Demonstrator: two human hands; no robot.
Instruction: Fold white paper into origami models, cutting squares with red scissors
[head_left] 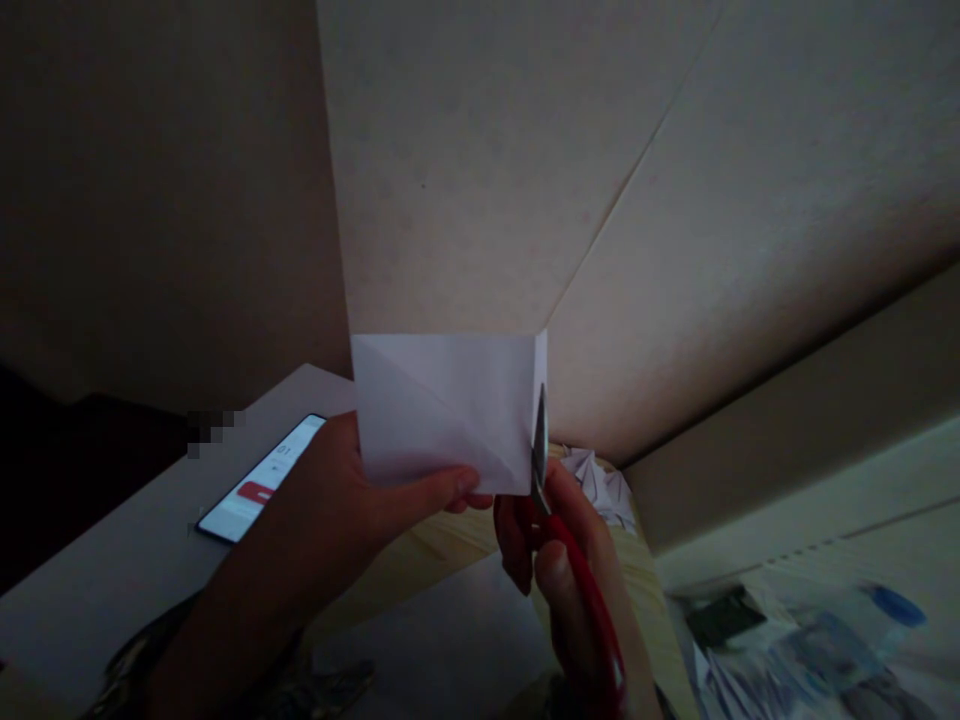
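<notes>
A white sheet of paper (442,405) with a diagonal crease is held up in front of me. My left hand (405,500) pinches its lower edge, thumb on the near face. Red-handled scissors (581,570) are in my right hand (574,580), its fingers wrapped round the handles. The scissor blades point upward at the paper's right edge, where a narrow strip stands along the side. Whether the far blade lies behind the paper is partly hidden. Another white sheet (457,640) lies on the wooden surface below my hands.
A lit smartphone (262,490) lies on a white surface (97,560) at the left. Folded white paper pieces (598,485) sit behind my right hand. A clear plastic bottle with a blue cap (832,650) lies at the lower right among papers. Walls stand close behind.
</notes>
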